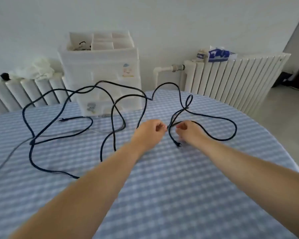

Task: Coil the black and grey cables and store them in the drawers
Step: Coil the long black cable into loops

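A long black cable [110, 116] sprawls in loose loops over the blue checked tablecloth [162, 187], some loops rising off the surface. One plug end [178, 144] lies between my hands. My left hand [149, 131] pinches the black cable near that end. My right hand [190, 131] is curled over the same cable just to the right. A thin grey cable [9, 156] runs along the left side of the table and off the front edge. The white plastic drawer unit [102, 80] stands at the table's far edge, all drawers shut.
An open compartment tray [100, 40] sits on top of the drawer unit. White radiators stand behind at left [28, 92] and right [231, 80], with crumpled white cloth [40, 68] and a blue-white packet [217, 55] on them. The table's rounded edge falls away at right.
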The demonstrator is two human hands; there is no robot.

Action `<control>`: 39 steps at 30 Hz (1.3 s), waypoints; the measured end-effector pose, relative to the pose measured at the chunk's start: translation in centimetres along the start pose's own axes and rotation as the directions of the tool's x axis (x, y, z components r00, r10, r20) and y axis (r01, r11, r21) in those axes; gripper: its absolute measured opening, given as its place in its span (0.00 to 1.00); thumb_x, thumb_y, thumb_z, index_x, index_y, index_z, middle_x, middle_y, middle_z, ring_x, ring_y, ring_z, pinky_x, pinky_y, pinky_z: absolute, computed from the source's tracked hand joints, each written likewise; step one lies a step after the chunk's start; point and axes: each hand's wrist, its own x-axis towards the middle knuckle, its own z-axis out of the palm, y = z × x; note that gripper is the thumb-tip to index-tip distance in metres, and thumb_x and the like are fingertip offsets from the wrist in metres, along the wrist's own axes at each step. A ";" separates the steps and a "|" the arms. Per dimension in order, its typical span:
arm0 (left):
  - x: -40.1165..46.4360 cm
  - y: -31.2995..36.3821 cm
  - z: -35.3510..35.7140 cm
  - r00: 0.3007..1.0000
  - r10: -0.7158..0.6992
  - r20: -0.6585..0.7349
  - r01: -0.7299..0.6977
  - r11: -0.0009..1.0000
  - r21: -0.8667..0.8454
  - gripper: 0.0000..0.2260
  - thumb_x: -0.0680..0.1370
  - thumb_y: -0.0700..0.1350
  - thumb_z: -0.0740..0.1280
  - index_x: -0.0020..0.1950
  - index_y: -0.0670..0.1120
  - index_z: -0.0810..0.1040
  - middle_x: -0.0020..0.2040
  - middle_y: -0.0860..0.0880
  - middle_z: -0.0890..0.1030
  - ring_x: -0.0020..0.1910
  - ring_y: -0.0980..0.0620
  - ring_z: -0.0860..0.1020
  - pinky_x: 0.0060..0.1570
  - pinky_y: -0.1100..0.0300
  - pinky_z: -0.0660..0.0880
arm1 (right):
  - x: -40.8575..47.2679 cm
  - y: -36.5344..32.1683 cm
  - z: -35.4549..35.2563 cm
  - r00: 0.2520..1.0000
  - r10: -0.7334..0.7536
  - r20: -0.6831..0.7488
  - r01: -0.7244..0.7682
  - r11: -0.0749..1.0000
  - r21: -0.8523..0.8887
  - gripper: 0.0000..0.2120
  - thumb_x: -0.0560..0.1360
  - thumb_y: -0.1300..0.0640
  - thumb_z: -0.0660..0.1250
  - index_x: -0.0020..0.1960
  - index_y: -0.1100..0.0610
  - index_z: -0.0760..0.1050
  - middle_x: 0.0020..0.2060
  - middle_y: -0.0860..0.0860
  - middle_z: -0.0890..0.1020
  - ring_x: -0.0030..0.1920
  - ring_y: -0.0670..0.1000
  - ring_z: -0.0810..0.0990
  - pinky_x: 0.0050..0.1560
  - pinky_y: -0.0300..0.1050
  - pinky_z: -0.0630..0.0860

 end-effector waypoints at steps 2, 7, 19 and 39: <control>-0.3 -0.8 0.7 1.000 0.012 0.005 -0.012 1.000 -0.008 0.11 0.79 0.51 0.62 0.45 0.46 0.80 0.41 0.50 0.83 0.42 0.50 0.79 0.44 0.55 0.76 | -0.4 0.1 0.6 0.997 -0.042 -0.062 0.036 0.995 -0.088 0.05 0.77 0.55 0.66 0.48 0.56 0.73 0.42 0.51 0.78 0.42 0.52 0.76 0.41 0.43 0.69; -0.1 -2.6 2.6 0.999 0.036 0.028 -0.036 0.999 0.029 0.11 0.79 0.51 0.62 0.44 0.46 0.79 0.39 0.49 0.81 0.39 0.49 0.77 0.37 0.57 0.70 | -1.6 -1.6 1.3 0.997 -0.042 0.060 0.058 0.953 -0.297 0.17 0.71 0.40 0.70 0.45 0.53 0.74 0.36 0.46 0.75 0.38 0.49 0.76 0.34 0.42 0.69; -0.7 -1.6 3.7 0.972 -0.234 0.032 0.222 0.860 -0.460 0.16 0.82 0.53 0.58 0.63 0.44 0.69 0.41 0.54 0.78 0.41 0.58 0.75 0.41 0.65 0.70 | -5.4 -1.5 4.1 0.987 -0.145 -0.064 0.149 0.986 0.074 0.04 0.75 0.52 0.69 0.48 0.52 0.80 0.35 0.42 0.80 0.36 0.38 0.77 0.33 0.30 0.67; -1.2 -2.7 -0.1 0.916 -0.227 0.330 0.332 -0.029 -0.943 0.09 0.82 0.43 0.58 0.52 0.42 0.77 0.27 0.53 0.64 0.23 0.58 0.60 0.22 0.66 0.59 | -6.5 0.4 3.6 0.902 -0.181 -0.391 -0.032 0.877 -0.479 0.17 0.83 0.55 0.51 0.71 0.50 0.63 0.59 0.51 0.76 0.48 0.56 0.79 0.40 0.46 0.69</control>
